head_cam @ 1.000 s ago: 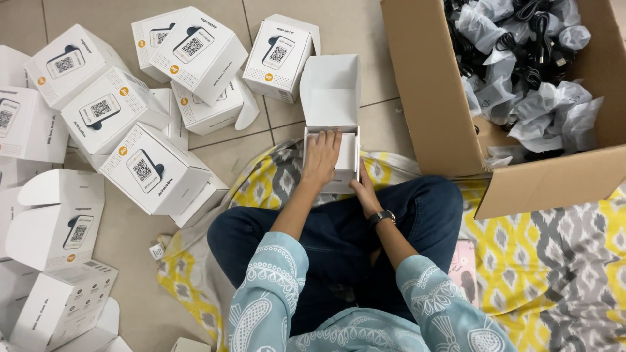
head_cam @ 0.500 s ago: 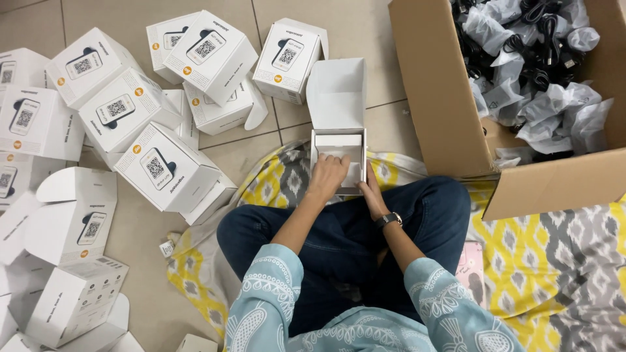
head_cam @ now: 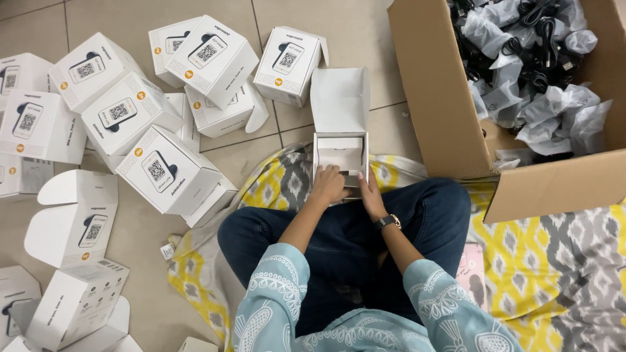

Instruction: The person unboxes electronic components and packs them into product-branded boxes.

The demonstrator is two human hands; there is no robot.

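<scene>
Tiled floor, patterned mat point(head_cam: 554, 261): both hands, left hand point(head_cam: 328, 184) and right hand point(head_cam: 369, 194), fingers curled, grip the open white box point(head_cam: 340, 151) at the knees; its lid stands unclosed, insert seated; many closed boxes point(head_cam: 166, 171) lie nearby.

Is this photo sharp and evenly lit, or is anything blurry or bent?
Head view: soft, even light, no glare; faint shadows beside the white boxes. Both hands, left hand and right hand, look sharp on the open box. The cardboard carton leans outward near the edge, a wide-lens effect.
</scene>
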